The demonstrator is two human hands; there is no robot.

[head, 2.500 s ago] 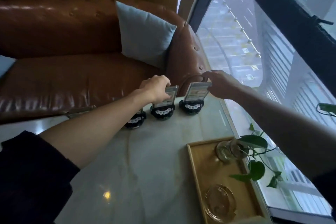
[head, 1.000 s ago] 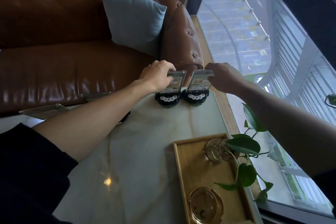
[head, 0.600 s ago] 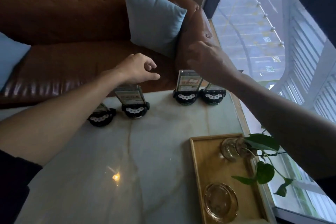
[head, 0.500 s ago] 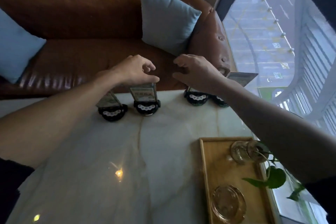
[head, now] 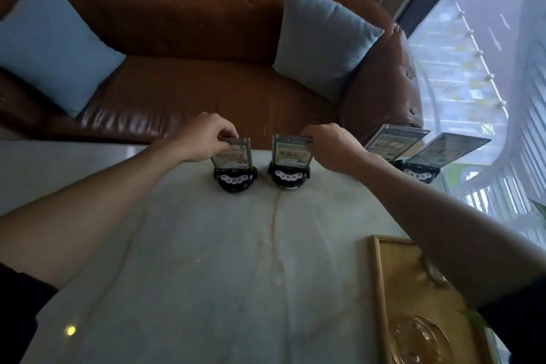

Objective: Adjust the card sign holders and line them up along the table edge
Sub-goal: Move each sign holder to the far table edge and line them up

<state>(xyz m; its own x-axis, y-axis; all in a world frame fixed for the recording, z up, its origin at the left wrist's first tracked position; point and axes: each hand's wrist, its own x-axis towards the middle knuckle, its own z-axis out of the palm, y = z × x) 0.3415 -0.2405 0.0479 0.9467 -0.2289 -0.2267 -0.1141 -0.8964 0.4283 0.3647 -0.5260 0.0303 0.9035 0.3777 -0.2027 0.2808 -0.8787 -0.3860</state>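
Observation:
Several card sign holders with round black bases stand along the far edge of the pale marble table (head: 206,260). My left hand (head: 206,136) pinches the top of the left holder (head: 233,162), whose card stands upright. My right hand (head: 331,145) grips the top of the holder beside it (head: 291,161). Two more holders stand at the far right corner: one (head: 396,142) partly hidden behind my right wrist, the other (head: 443,154) outermost, both with cards tilted back.
A brown leather sofa (head: 206,91) with two light blue cushions (head: 50,44) (head: 322,35) runs behind the table. A wooden tray (head: 413,304) holding a glass ashtray sits at the near right. A large window (head: 487,68) borders the right side.
Both hands left the two right-hand holders and moved left; each now grips the top of one of the two left holders, which stand closer together and upright.

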